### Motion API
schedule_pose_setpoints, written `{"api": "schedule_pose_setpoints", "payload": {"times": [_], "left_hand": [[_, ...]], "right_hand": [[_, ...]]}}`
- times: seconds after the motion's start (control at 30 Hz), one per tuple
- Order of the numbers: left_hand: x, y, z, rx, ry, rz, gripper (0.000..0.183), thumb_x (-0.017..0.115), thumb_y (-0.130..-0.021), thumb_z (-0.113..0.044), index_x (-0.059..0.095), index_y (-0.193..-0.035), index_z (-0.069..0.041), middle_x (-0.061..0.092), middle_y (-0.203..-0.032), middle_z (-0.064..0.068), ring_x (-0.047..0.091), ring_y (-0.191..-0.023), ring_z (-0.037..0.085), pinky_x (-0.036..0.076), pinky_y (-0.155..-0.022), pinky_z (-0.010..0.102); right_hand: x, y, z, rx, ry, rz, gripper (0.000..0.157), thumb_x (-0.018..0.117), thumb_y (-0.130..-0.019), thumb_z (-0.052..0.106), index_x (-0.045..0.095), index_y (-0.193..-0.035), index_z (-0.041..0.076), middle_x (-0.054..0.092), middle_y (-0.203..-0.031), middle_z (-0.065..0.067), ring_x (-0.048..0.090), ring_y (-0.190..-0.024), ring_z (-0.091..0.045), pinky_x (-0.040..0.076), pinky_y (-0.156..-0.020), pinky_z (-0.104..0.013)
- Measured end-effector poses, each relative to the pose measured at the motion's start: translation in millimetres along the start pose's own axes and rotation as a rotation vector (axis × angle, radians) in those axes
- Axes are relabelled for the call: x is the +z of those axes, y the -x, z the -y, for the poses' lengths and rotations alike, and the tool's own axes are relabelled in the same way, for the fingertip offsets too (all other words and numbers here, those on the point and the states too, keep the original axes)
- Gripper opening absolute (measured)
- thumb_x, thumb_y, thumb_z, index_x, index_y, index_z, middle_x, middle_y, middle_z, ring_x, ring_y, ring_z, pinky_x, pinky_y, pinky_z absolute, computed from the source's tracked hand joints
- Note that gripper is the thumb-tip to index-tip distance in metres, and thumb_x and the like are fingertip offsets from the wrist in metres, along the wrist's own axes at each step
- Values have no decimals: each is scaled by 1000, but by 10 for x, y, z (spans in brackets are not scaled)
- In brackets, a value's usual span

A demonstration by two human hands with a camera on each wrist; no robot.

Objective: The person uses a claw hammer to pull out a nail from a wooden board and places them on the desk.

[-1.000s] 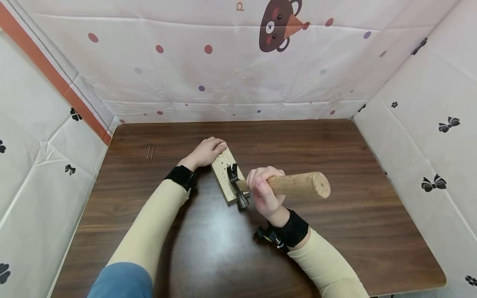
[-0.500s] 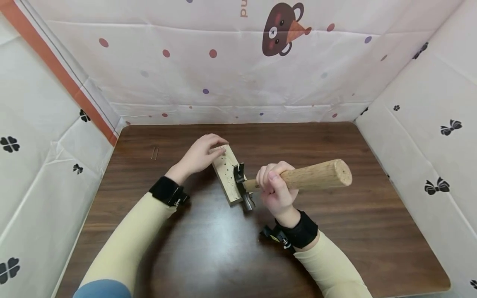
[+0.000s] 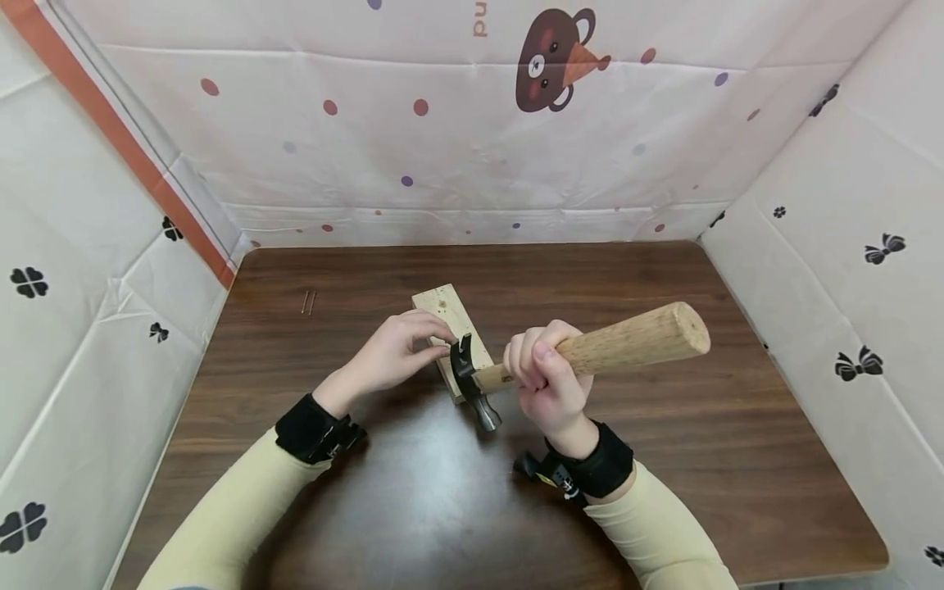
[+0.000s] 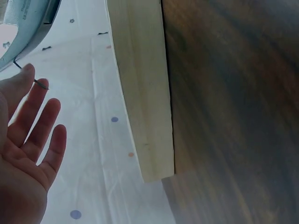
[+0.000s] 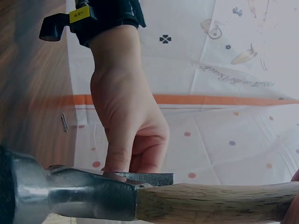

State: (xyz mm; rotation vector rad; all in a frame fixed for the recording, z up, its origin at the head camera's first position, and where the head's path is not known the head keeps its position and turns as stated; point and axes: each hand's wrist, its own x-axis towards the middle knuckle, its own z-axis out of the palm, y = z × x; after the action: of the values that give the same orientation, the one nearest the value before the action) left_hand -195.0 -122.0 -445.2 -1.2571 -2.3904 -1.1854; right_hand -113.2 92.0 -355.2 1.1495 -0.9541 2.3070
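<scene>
My right hand grips the wooden handle of a claw hammer, whose dark metal head lies low over a pale wooden board. The handle slants up to the right. My left hand is at the hammer's claw, thumb and index finger together. In the left wrist view these two fingers pinch a thin nail, its upper end close to the metal head, while the other fingers spread loosely. Small dark marks dot the board's top. The hammer head covers part of the board's near half.
Two thin nails lie at the back left of the brown wooden table. Patterned white sheets stand as walls behind and on both sides of the table.
My left hand has left the board's far end and come nearer, to the hammer's claw, where it now pinches a nail. The hammer's handle end has shifted right and up.
</scene>
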Motion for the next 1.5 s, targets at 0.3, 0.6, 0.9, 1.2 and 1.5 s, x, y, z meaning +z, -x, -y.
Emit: {"api": "schedule_pose_setpoints", "payload": {"times": [0.3, 0.6, 0.9, 1.2, 1.5], "left_hand": [[41, 19, 46, 6, 37, -21, 17, 77, -87, -9, 75, -99, -20, 70, -99, -10, 59, -101, 8, 51, -88, 35], [56, -12, 71, 12, -2, -12, 17, 78, -85, -8, 75, -96, -21, 70, -97, -13, 58, -100, 6, 50, -89, 33], [63, -23, 54, 10, -8, -33, 15, 78, -84, -7, 75, -93, -19, 70, -94, -13, 59, -95, 5, 51, -85, 31], [49, -69, -127, 17, 48, -128, 17, 75, -84, -1, 76, -87, -18, 72, -86, -5, 61, -90, 5, 53, -78, 31], [17, -37, -137, -5, 53, -177, 18, 76, -84, -1, 77, -92, -18, 72, -90, -9, 63, -86, 4, 54, -72, 27]], "right_hand": [[18, 29, 13, 2, 3, 29, 38, 54, -96, 7, 33, -65, 5, 27, -48, 2, 27, -41, -8, 26, -37, -25], [25, 23, 34, 3, 6, 57, 35, 54, -96, 7, 37, -66, 3, 27, -48, 1, 27, -41, -10, 23, -35, -29], [16, 23, 42, 15, 10, 56, 35, 54, -96, 8, 37, -66, 4, 27, -48, 1, 27, -41, -10, 24, -36, -29], [21, 50, 8, 48, -7, 76, 35, 54, -97, 8, 35, -67, 4, 28, -49, 0, 27, -40, -12, 24, -34, -28], [17, 73, -14, 59, 9, 66, 36, 55, -97, 8, 36, -67, 5, 28, -50, 0, 26, -42, -12, 22, -35, -28]]}}
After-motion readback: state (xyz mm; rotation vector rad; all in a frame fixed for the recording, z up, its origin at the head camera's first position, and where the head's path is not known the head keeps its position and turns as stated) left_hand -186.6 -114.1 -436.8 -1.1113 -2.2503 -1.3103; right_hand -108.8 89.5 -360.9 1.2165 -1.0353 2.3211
